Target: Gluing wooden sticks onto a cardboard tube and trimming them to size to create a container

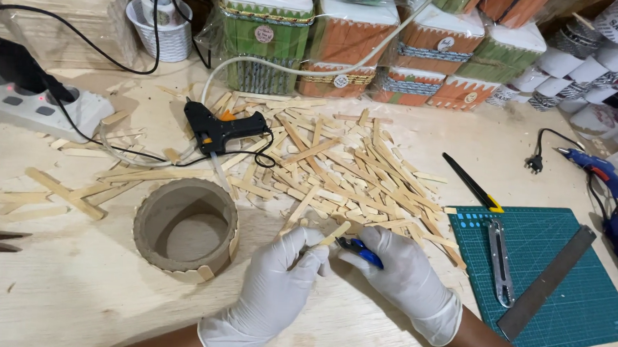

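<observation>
Both my hands wear white gloves at the table's front. My left hand (pixel 281 275) pinches a short wooden stick (pixel 334 233) by its lower end. My right hand (pixel 403 272) grips a small blue-handled cutter (pixel 361 251), its tip at the stick. Just left of my hands stands a cardboard ring (pixel 185 227) with a few stick pieces glued along its lower rim. A big heap of loose wooden sticks (pixel 338 168) lies behind my hands.
A black glue gun (pixel 220 129) lies left of the heap, its cord running to a power strip (pixel 34 103). A green cutting mat (pixel 553 274) at right carries a steel ruler (pixel 547 282) and a metal knife (pixel 500 262). Blue glue guns (pixel 599 170) and wrapped boxes (pixel 346 40) are beyond.
</observation>
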